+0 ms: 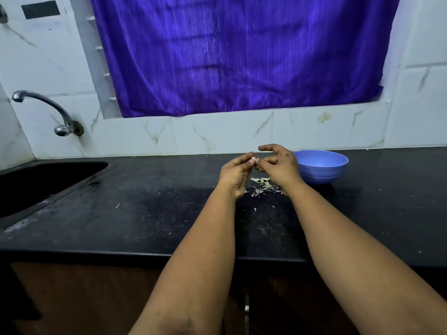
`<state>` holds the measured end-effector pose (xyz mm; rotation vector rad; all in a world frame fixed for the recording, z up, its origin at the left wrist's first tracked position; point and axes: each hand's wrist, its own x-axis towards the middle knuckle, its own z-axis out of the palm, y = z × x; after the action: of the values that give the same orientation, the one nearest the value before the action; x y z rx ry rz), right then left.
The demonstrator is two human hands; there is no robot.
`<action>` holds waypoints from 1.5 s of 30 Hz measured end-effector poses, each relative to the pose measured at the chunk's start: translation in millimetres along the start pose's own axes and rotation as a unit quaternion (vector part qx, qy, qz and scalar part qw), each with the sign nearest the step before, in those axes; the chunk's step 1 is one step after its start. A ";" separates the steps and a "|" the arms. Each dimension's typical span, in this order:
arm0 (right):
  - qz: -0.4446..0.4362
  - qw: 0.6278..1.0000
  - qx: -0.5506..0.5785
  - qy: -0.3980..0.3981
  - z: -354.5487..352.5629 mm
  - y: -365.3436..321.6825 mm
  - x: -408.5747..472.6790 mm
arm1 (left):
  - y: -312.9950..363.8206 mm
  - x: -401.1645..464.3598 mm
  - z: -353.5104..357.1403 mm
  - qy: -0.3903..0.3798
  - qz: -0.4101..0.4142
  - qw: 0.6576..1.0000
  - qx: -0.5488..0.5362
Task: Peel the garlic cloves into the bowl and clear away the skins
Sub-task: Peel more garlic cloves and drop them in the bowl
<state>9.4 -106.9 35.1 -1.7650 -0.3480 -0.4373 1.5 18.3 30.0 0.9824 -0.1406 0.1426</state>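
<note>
A small pale garlic clove (253, 159) is held above the black counter (154, 213) between my two hands. My left hand (235, 174) pinches it with thumb and fingertips. My right hand (280, 165) pinches at it from the right, its index finger raised and curled above. A loose pile of whitish garlic skins (262, 186) lies on the counter just below the hands. The blue plastic bowl (325, 169) stands right behind my right hand; its inside shows nothing I can make out.
A dark sink (43, 182) is sunk into the counter at the left, with a chrome tap (48, 110) on the tiled wall above it. A purple curtain (242, 54) hangs behind. Stray skin flecks dot the counter.
</note>
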 end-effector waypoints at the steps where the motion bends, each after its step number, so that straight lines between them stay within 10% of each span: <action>1: 0.000 1.000 -0.007 0.005 -0.3 -0.4 -0.1 | -0.2 -0.2 0.4 -0.001 0.003 1.000 0.010; 45: 0.053 0.996 0.060 0.039 -5.4 -1.6 2.7 | -4.5 0.3 4.5 -0.011 0.044 0.993 0.107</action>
<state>10.5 -111.8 38.8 -1.6363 -0.2200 -0.3990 2.4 12.1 28.9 1.1914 -0.1923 0.2312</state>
